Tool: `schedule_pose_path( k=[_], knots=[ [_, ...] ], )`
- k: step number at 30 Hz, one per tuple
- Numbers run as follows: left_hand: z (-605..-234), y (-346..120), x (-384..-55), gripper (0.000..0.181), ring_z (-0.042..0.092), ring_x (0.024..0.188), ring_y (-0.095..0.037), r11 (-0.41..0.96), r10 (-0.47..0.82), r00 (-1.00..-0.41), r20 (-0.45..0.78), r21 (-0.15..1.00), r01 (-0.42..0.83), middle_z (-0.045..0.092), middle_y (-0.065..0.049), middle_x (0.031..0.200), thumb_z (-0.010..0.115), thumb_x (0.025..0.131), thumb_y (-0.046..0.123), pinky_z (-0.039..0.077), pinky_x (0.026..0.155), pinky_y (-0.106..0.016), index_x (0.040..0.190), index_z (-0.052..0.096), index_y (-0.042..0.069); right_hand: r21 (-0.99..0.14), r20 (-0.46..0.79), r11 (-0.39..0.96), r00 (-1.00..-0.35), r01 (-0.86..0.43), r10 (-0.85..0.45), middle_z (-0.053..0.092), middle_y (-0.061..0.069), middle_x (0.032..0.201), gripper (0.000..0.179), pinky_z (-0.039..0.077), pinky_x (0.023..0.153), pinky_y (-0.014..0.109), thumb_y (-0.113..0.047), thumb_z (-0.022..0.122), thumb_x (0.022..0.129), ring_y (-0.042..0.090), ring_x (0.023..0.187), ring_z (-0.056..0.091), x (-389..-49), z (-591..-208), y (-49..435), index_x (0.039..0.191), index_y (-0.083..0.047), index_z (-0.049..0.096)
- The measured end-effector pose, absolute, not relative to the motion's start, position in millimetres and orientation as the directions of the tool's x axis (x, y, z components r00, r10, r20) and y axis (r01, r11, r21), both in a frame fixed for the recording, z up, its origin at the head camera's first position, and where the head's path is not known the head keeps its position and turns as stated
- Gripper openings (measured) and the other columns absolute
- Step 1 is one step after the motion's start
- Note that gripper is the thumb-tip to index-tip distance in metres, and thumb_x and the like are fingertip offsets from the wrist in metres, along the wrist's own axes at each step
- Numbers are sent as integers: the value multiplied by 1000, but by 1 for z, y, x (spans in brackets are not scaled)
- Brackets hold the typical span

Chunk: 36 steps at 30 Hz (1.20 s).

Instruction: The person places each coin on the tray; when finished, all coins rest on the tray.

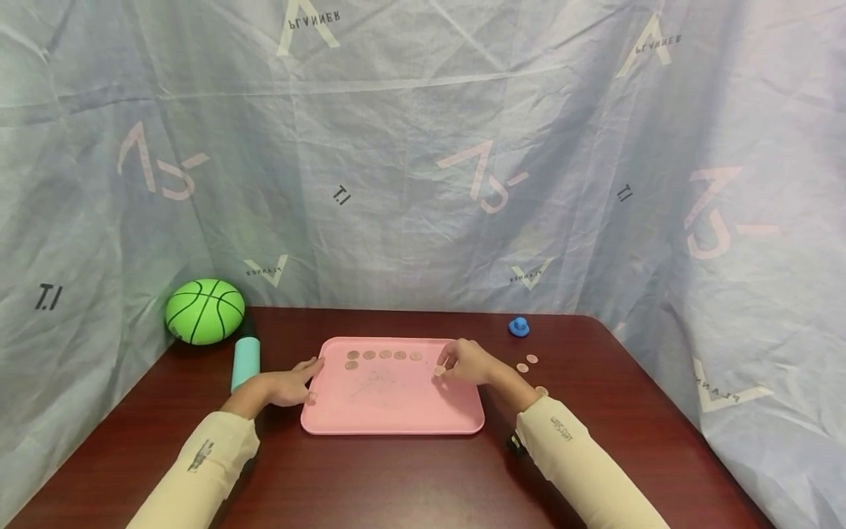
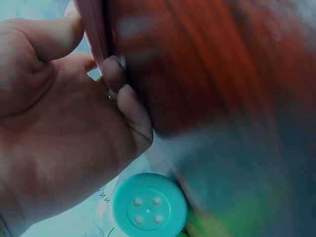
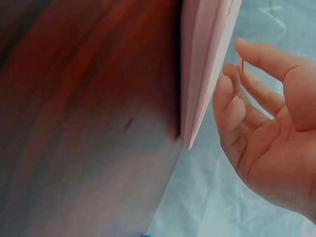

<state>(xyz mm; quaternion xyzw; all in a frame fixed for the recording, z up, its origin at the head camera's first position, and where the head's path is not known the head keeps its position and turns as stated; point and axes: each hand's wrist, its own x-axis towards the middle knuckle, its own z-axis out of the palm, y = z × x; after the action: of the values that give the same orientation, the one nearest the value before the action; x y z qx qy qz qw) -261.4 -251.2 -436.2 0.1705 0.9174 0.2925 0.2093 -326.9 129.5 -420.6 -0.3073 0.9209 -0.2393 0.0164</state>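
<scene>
Pinching a coin [image 1: 439, 370] between thumb and fingertip, your right hand [image 1: 463, 360] holds it over the right part of the pink tray [image 1: 396, 411]; so light a hold probably suits a thin disc. Your left hand [image 1: 287, 387] touches the left rim, likely to steady it; whether its fingers grip or merely rest, I cannot tell. A row of five coins [image 1: 385, 354] lies along the far side, seemingly spaced for order. Your pinched coin is round, with no long axis, and appears nearly edge-on to the right wrist camera; the tray's long axis runs left to right.
</scene>
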Motion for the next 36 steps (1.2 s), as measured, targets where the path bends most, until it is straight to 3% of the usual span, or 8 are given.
schedule_pose_path(
  k=[8,24,36],
  knots=[
    [-433,-251,-258,87,2,145,-52,777,438,-853,-283,596,201,2,-36,157,60,93,24,12,113,-64,155,8,-8,-460,110,675,-792,-576,-601,71,0,77,16,52,68,27,-12,81,78,9,71,63,-330,-423,115,90,-6,73],
    [-434,-251,-257,88,1,146,-51,773,429,-856,-290,608,181,1,-35,158,60,94,26,11,113,-65,156,7,-6,-418,99,676,-771,-606,-630,71,-1,76,15,51,65,23,-21,80,81,5,68,64,-332,-423,88,85,-10,71],
    [-434,-245,-255,82,8,146,-49,808,364,-885,-290,570,145,5,-33,159,60,92,13,15,113,-64,156,11,-5,-417,68,695,-783,-586,-619,68,-2,74,13,49,61,23,-19,80,81,5,65,60,-334,-423,67,84,-11,70]
  ],
)
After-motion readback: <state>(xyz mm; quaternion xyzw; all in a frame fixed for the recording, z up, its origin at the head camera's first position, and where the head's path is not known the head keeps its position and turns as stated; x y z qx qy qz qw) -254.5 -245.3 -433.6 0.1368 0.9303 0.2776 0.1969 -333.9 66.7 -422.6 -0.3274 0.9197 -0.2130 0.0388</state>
